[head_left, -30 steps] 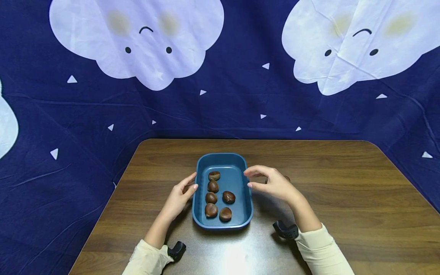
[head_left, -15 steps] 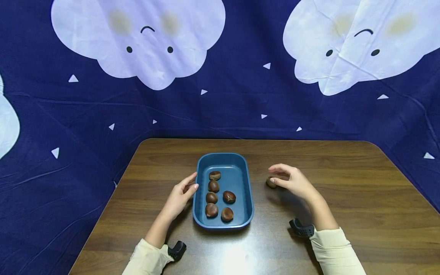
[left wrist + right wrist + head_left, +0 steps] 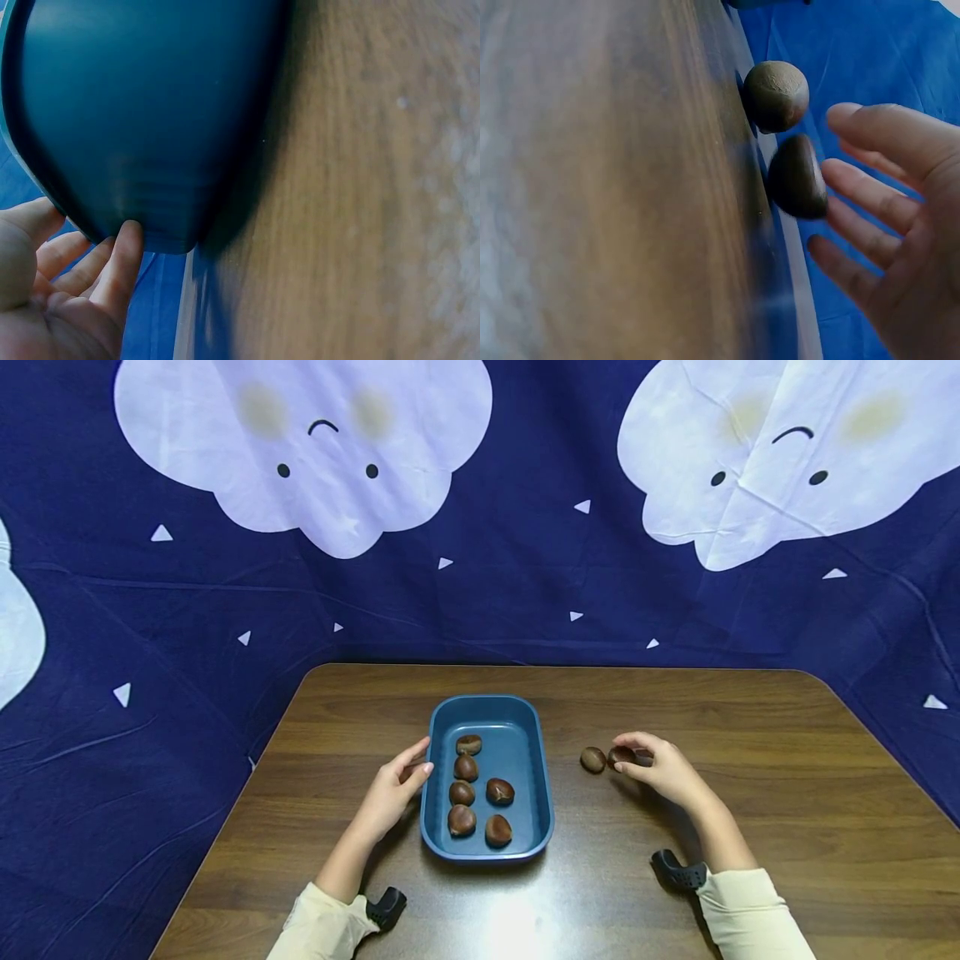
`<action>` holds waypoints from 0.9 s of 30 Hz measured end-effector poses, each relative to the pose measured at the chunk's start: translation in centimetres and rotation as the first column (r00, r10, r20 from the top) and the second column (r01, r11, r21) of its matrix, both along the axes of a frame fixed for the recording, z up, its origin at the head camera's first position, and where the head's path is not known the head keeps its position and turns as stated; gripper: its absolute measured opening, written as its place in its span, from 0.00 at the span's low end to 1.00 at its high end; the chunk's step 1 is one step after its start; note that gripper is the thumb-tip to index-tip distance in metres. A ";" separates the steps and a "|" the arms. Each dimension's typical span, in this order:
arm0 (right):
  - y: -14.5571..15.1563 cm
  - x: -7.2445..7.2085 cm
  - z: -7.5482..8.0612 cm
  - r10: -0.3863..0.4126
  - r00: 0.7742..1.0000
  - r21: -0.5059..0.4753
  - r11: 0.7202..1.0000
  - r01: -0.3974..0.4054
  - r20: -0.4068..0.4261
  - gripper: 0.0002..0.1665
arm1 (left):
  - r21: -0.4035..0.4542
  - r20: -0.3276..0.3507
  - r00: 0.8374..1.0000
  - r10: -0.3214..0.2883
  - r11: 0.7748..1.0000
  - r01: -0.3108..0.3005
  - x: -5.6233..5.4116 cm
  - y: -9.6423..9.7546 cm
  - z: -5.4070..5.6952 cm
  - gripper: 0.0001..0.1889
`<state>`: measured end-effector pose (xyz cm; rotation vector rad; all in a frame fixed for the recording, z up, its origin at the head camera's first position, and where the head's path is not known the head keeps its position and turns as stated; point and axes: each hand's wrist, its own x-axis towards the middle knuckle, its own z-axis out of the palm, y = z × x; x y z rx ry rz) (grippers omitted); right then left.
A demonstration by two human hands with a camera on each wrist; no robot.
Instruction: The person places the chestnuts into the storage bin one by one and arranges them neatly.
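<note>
A blue rectangular container (image 3: 546,785) stands on the table with several brown chestnuts (image 3: 461,820) inside, most in a column along its left side. My left hand (image 3: 390,789) rests its fingertips against the container's left wall; in the left wrist view the fingers (image 3: 124,262) touch the outer side near the rim. To the right, two chestnuts lie side by side on the wood. My right hand (image 3: 663,768) reaches over the farther chestnut (image 3: 799,178), its thumb and fingers spread about it, fingertips right at its surface. The nearer chestnut (image 3: 592,760) sits just left of the fingertips.
The brown wooden table (image 3: 750,760) extends well to the right of my right hand. Behind its far edge hangs a dark blue cloth (image 3: 525,593) printed with clouds. Black wrist devices (image 3: 386,908) sit at both cuffs.
My right hand has moved right, from the container's right edge past the nearer chestnut to the farther one. The front-right chestnut in the container has shifted slightly. My left hand has stayed put.
</note>
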<state>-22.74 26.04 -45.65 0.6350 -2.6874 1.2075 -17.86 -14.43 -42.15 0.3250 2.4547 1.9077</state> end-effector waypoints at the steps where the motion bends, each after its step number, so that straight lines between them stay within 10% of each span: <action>1: 0.1 0.0 -0.1 -0.003 1.000 0.009 1.000 0.003 0.001 0.19 | 0.000 0.001 1.000 -0.001 1.000 0.001 0.0 0.0 0.0 0.23; 14: 0.0 -0.7 -1.4 -0.049 0.999 0.096 0.994 0.051 -0.023 0.13 | 0.002 0.000 1.000 -0.006 1.000 0.006 0.1 0.0 0.0 0.23; 27: -0.5 -0.8 -0.6 -0.090 0.996 -0.040 0.995 0.089 -0.028 0.11 | 0.008 -0.006 1.000 -0.007 1.000 0.007 -0.1 0.0 0.0 0.23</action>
